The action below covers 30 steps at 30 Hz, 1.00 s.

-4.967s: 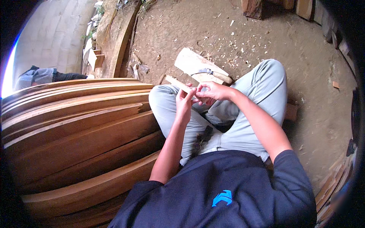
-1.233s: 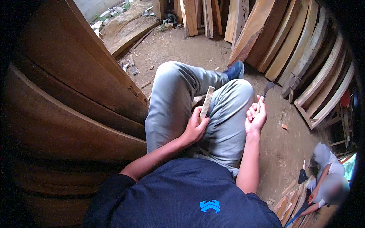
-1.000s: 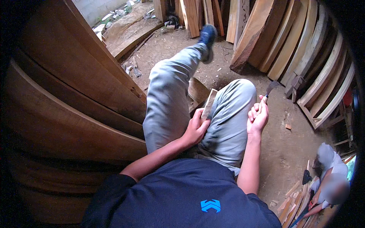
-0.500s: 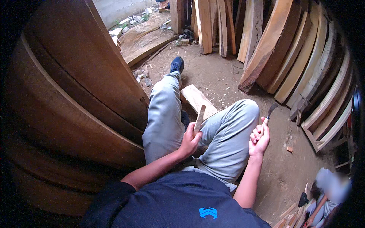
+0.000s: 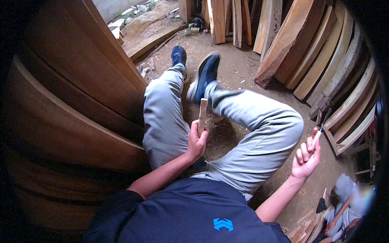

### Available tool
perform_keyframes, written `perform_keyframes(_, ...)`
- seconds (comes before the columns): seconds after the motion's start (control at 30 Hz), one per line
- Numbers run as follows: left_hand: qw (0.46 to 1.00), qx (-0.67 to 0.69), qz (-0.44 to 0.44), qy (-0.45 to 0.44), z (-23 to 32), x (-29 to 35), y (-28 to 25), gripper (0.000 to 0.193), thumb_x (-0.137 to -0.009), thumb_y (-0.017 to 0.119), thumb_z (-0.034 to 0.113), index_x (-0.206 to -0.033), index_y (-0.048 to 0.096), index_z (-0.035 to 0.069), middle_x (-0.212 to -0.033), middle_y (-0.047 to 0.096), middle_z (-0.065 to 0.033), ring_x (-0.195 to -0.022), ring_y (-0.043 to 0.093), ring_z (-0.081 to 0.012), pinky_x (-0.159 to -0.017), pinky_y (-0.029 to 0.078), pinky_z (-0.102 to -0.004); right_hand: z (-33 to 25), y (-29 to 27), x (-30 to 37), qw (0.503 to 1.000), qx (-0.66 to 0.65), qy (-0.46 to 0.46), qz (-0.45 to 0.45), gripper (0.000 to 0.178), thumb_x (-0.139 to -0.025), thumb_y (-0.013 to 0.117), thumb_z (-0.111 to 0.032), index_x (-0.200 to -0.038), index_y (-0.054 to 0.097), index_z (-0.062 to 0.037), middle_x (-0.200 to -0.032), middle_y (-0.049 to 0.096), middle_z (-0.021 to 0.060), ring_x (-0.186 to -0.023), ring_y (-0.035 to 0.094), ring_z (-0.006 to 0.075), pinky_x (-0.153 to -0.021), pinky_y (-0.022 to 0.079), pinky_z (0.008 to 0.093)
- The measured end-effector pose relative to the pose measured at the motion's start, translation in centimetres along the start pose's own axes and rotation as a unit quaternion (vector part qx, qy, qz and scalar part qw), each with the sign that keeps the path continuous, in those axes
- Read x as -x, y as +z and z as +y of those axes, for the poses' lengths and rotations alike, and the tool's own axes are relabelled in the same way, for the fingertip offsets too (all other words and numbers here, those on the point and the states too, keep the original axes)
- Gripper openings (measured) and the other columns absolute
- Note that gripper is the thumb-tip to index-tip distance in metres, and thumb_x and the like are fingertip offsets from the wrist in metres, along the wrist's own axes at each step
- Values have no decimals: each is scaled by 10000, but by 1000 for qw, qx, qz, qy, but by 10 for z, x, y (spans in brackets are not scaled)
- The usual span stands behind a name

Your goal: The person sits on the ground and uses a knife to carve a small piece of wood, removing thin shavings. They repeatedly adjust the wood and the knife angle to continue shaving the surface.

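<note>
My left hand (image 5: 197, 141) is wrapped round a short, narrow wooden strip (image 5: 203, 111), which stands nearly upright between my knees. Out past my right knee, my right hand (image 5: 306, 162) grips the pale wooden handle of a knife (image 5: 317, 139). Its thin dark blade points away from me and blurs into the timber behind it; half a second ago it showed a curve. The strip and the knife are well apart. My right leg (image 5: 259, 121) is bent, with its blue shoe (image 5: 206, 75) raised just beyond the strip.
Tall dark panels (image 5: 81, 81) stand close on my left. Long boards (image 5: 287, 40) lean along the far and right sides. A person (image 5: 344, 206) sits at the lower right beside a pile of wood pieces (image 5: 306, 222). A plank (image 5: 154, 42) lies at the far left edge.
My right hand has swung right with the knife. My right knee has moved outward and the shoe has come up into view. The strip has turned more upright; the board beneath no longer shows.
</note>
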State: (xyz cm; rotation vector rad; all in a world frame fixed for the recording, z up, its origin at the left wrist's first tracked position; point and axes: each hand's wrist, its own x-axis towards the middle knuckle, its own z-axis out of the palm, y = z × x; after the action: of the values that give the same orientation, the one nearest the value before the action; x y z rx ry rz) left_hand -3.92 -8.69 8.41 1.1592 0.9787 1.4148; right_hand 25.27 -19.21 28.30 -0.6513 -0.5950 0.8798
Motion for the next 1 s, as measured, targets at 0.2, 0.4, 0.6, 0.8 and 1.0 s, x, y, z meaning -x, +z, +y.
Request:
perform_keyframes(0.2, 993, -88, -59, 44, 12, 1, 9, 95, -875, 583, 75, -913, 504, 40, -685, 505, -2, -610, 473, -66, -551, 415, -258, -11, 1, -10, 997, 82, -1, -6, 299, -980, 456, -180, -1240, 448, -32, -774, 434, 10, -446, 344, 42, -331, 281, 176)
perform_keyframes(0.4, 999, -33, -19, 7, 10, -8, 3, 112, -880, 591, 58, -876, 480, 59, -668, 418, 32, -590, 405, -56, -513, 374, -262, 25, 19, -38, 956, 261, 130, -18, 275, -953, 478, -163, -1201, 486, -42, -754, 470, -25, -440, 353, 16, -338, 258, 165)
perform_keyframes(0.6, 998, 67, 17, -3, 61, -87, 8, 178, -914, 579, 71, -862, 413, 112, -640, 399, 55, -474, 378, -31, -397, 305, -205, 204, -21, -123, 721, 652, -99, -212, 261, -877, 602, -203, -1049, 567, -10, -914, 567, 178, -870, 594, 344, -822, 477, 438)
perform_keyframes(0.8, 995, 59, 61, 57, 90, -152, 9, 148, -918, 588, 115, -949, 444, 106, -589, 419, 34, -414, 385, -54, -352, 312, -218, 388, -35, -128, 560, 792, -44, -241, 405, -888, 592, -334, -1147, 518, -31, -1102, 534, 185, -1080, 520, 334, -837, 466, 424)
perform_keyframes(1.0, 997, 17, 61, 35, 56, -157, -10, 137, -931, 557, 66, -938, 423, 93, -586, 424, 19, -377, 369, -54, -338, 307, -206, 399, -53, -128, 534, 804, -52, -257, 407, -881, 594, -388, -1147, 553, -83, -1140, 522, 153, -1082, 500, 303, -886, 422, 453)
